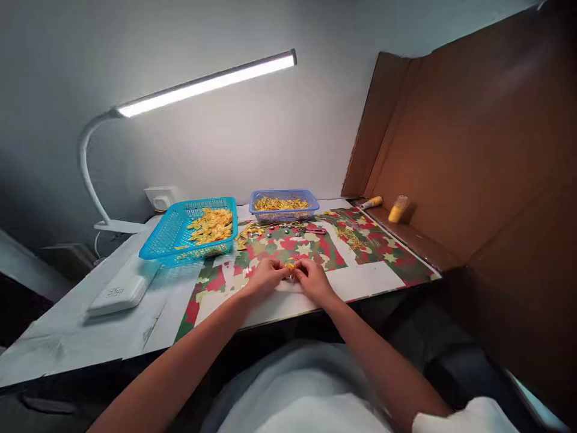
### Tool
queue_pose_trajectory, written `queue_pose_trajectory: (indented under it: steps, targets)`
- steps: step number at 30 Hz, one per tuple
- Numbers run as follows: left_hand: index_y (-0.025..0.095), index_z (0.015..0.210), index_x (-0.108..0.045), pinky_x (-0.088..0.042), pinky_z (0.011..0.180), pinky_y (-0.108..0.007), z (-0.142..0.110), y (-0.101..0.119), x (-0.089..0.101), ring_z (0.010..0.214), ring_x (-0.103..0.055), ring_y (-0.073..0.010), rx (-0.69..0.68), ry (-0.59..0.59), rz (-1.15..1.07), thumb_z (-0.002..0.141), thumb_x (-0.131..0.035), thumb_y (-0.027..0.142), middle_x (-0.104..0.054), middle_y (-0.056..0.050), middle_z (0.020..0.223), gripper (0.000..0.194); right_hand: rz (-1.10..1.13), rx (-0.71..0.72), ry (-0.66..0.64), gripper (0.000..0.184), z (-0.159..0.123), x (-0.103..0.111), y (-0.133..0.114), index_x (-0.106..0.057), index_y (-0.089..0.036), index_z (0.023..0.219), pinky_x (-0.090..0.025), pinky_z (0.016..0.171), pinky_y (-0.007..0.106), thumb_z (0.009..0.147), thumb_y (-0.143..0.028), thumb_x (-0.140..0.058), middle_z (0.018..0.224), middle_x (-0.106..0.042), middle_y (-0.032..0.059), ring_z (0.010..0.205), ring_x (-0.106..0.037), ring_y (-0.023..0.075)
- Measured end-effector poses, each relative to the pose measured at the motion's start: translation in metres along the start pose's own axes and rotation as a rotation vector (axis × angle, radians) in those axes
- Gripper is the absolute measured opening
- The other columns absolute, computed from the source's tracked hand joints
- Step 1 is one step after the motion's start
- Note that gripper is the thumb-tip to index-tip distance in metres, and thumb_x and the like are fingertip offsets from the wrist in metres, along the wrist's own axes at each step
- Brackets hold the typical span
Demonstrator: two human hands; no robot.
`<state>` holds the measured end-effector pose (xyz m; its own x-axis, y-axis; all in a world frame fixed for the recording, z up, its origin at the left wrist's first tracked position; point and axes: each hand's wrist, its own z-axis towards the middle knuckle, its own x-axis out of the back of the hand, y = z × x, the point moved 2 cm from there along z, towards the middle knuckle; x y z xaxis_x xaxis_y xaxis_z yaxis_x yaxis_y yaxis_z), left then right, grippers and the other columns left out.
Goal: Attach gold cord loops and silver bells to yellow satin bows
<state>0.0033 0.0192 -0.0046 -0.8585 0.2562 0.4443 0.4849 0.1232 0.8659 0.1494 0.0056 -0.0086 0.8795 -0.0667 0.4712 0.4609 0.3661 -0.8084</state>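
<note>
My left hand (pixel 267 275) and my right hand (pixel 312 279) meet over the front of the table, fingertips pinched together. Between them is a small golden-yellow piece (pixel 290 266), with something shiny and silvery just under it. Both hands grip this piece; its exact kind is too small to make out. Beyond the fingers, several silver beads (pixel 286 231) lie scattered on the camouflage-patterned sheet (pixel 270 245). Red-handled pliers or tweezers (pixel 315 231) rest among them, and flat yellow pieces (pixel 243 237) lie to the left.
A blue basket (pixel 157 236) holds yellow pieces; a purple basket (pixel 283 215) at the back holds golden ones. At left are a white box-like device (pixel 119 293) and a lit lamp (pixel 207 84). Cardboard (pixel 473 138) walls the right side, with two yellow containers (pixel 398 208) beside it.
</note>
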Motion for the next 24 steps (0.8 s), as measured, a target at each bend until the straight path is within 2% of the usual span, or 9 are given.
queue_pose_trajectory:
  steps: [3,6,9,12,15,18,21,24]
  targets:
    - [0.015,0.119,-0.059,-0.055,0.084,-0.042,-0.001,0.000,0.001,0.100,-0.063,-0.0237,-0.006,0.003,-0.002,0.091,-0.060,0.034,-0.062,-0.009,0.119,0.033,0.011,0.013,0.008,0.011,-0.001,-0.001,0.001,-0.060,-0.018,0.071,-0.048,0.059,0.027,0.077,-0.014,-0.052,0.066,-0.065,0.0008,0.062,-0.061,0.0161]
    - [0.015,0.118,-0.059,-0.056,0.082,-0.041,-0.001,-0.001,0.003,0.098,-0.063,-0.0227,-0.026,0.015,-0.021,0.091,-0.060,0.033,-0.062,-0.009,0.117,0.032,0.001,0.046,0.106,0.011,-0.007,0.005,-0.003,-0.062,-0.017,0.083,-0.050,0.061,0.027,0.081,-0.016,-0.051,0.076,-0.066,0.0031,0.067,-0.062,0.0162]
    - [0.014,0.116,-0.060,-0.056,0.079,-0.039,-0.001,-0.003,0.003,0.094,-0.064,-0.0210,-0.063,0.040,-0.050,0.092,-0.059,0.033,-0.063,-0.008,0.114,0.031,-0.052,0.117,0.240,0.017,-0.018,0.015,-0.014,-0.063,-0.018,0.093,-0.051,0.076,0.033,0.087,-0.020,-0.048,0.094,-0.064,0.0077,0.086,-0.060,0.0188]
    - [0.013,0.106,-0.062,-0.056,0.070,-0.033,-0.001,-0.004,0.003,0.082,-0.065,-0.0169,-0.123,0.072,-0.070,0.092,-0.059,0.034,-0.066,-0.005,0.100,0.025,-0.141,0.214,0.258,0.011,-0.024,0.019,-0.025,-0.068,-0.020,0.086,-0.045,0.088,0.038,0.084,-0.023,-0.058,0.094,-0.061,0.0066,0.094,-0.055,0.0218]
    - [0.012,0.077,-0.063,-0.045,0.054,-0.023,-0.003,-0.001,0.003,0.058,-0.055,-0.0101,-0.198,0.123,-0.088,0.086,-0.065,0.036,-0.060,0.002,0.070,0.026,-0.240,0.239,0.249,0.012,-0.021,0.015,-0.030,-0.072,-0.021,0.090,-0.040,0.085,0.041,0.082,-0.020,-0.063,0.094,-0.061,0.0075,0.092,-0.051,0.0240]
    - [0.014,0.053,-0.055,-0.027,0.046,-0.021,-0.006,0.004,0.005,0.048,-0.040,-0.0074,-0.265,0.179,-0.109,0.070,-0.074,0.043,-0.047,0.006,0.050,0.038,-0.317,0.232,0.233,0.010,-0.013,0.011,-0.029,-0.072,-0.020,0.084,-0.037,0.079,0.040,0.081,-0.016,-0.063,0.091,-0.060,0.0077,0.090,-0.049,0.0247]
    - [0.015,0.048,-0.055,-0.020,0.045,-0.023,-0.008,0.008,0.006,0.046,-0.034,-0.0073,-0.303,0.207,-0.126,0.063,-0.073,0.048,-0.043,0.006,0.045,0.040,-0.350,0.237,0.218,0.009,-0.007,0.009,-0.026,-0.069,-0.019,0.075,-0.035,0.076,0.037,0.080,-0.014,-0.063,0.089,-0.059,0.0069,0.087,-0.048,0.0236]
    - [0.015,0.048,-0.055,-0.020,0.046,-0.022,-0.010,0.010,0.006,0.048,-0.035,-0.0078,-0.323,0.221,-0.148,0.063,-0.072,0.046,-0.045,0.005,0.046,0.037,-0.336,0.262,0.225,0.009,-0.006,0.007,-0.027,-0.066,-0.018,0.074,-0.035,0.076,0.037,0.080,-0.014,-0.062,0.090,-0.057,0.0069,0.088,-0.047,0.0236]
